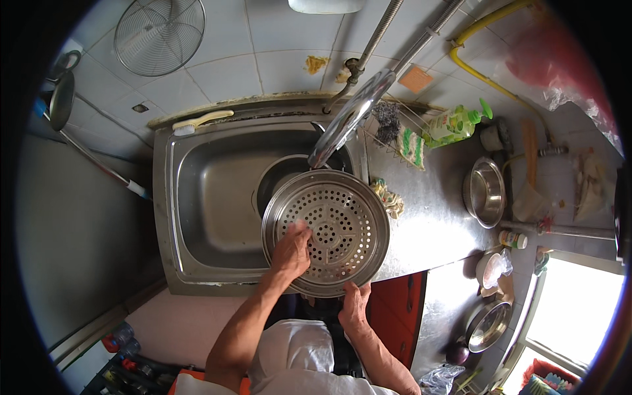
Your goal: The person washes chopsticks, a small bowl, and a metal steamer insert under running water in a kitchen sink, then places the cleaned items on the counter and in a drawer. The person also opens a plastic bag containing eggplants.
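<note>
A round stainless steel steamer tray with a perforated bottom is held over the right part of the steel sink. My right hand grips its near rim, fingers largely hidden beneath. My left hand lies over the tray's left side; its fingertips are blurred, and whether they press on the metal I cannot tell. The chrome faucet spout reaches down to just beyond the tray's far edge. Behind the tray, a dark round vessel in the sink is partly covered.
A cleaning brush lies on the sink's back ledge. Right of the sink are a wire rack with a steel scourer and sponge, a crumpled cloth, a green soap bottle and a metal bowl. A wire strainer hangs on the wall.
</note>
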A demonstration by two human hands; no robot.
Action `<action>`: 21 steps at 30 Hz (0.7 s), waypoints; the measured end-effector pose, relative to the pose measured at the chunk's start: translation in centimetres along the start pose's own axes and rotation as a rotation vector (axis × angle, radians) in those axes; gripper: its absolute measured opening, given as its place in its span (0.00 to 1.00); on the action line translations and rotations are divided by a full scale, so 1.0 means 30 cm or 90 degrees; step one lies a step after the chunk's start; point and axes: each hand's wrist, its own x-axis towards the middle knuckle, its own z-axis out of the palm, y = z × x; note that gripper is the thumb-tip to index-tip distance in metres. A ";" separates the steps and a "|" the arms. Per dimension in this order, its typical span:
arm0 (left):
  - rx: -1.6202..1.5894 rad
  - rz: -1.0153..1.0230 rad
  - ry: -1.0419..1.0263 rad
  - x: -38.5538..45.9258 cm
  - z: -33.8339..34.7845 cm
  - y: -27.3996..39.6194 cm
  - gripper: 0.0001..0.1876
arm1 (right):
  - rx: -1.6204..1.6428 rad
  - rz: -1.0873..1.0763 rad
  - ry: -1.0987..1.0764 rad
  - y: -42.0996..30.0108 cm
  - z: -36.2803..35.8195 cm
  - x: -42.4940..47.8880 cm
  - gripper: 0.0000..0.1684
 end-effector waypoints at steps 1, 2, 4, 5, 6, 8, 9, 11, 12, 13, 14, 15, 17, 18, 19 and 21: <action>-0.116 -0.032 -0.116 0.014 -0.048 0.018 0.19 | -0.007 -0.021 -0.002 -0.019 0.004 -0.013 0.26; -0.205 -0.064 -0.111 0.022 -0.115 0.076 0.13 | -0.010 -0.046 -0.001 -0.041 0.010 -0.022 0.27; -0.270 0.021 0.171 0.047 -0.146 0.080 0.11 | 0.020 -0.071 -0.002 -0.049 -0.022 -0.027 0.32; -0.300 0.064 0.311 0.065 -0.155 0.073 0.10 | -0.008 -0.106 -0.060 -0.058 -0.051 -0.034 0.42; -0.400 0.013 0.351 0.082 -0.156 0.038 0.08 | -0.009 -0.112 -0.032 -0.086 -0.048 -0.046 0.42; -0.563 -0.085 0.358 0.138 -0.151 -0.070 0.07 | -0.009 -0.106 -0.006 -0.164 -0.036 -0.066 0.43; -0.621 -0.133 0.326 0.175 -0.140 -0.131 0.07 | -0.006 -0.088 -0.011 -0.204 -0.036 -0.075 0.44; -0.435 -0.200 0.269 0.268 -0.001 -0.343 0.08 | -0.013 -0.095 -0.024 -0.236 -0.044 -0.072 0.44; -0.362 -0.202 0.276 0.315 0.095 -0.454 0.08 | -0.022 -0.119 -0.031 -0.243 -0.049 -0.068 0.44; -0.289 -0.201 0.277 0.350 0.154 -0.507 0.09 | -0.029 -0.143 -0.032 -0.248 -0.058 -0.063 0.44; -0.450 -0.234 0.241 0.379 0.173 -0.509 0.11 | -0.013 -0.144 -0.010 -0.247 -0.065 -0.059 0.44; -0.608 -0.269 0.203 0.400 0.175 -0.502 0.13 | -0.011 -0.141 0.013 -0.245 -0.073 -0.060 0.44; -0.922 -0.337 0.121 0.424 0.175 -0.496 0.19 | -0.008 -0.135 0.053 -0.232 -0.089 -0.060 0.45; -1.079 -0.373 0.073 0.420 0.177 -0.481 0.22 | 0.003 -0.168 0.028 -0.218 -0.103 -0.053 0.46; -1.232 -0.405 0.024 0.414 0.162 -0.460 0.25 | 0.004 -0.158 0.039 -0.225 -0.096 -0.055 0.42; -1.078 -0.323 -0.044 0.378 -0.011 -0.253 0.28 | 0.024 -0.138 0.071 -0.240 -0.051 -0.065 0.37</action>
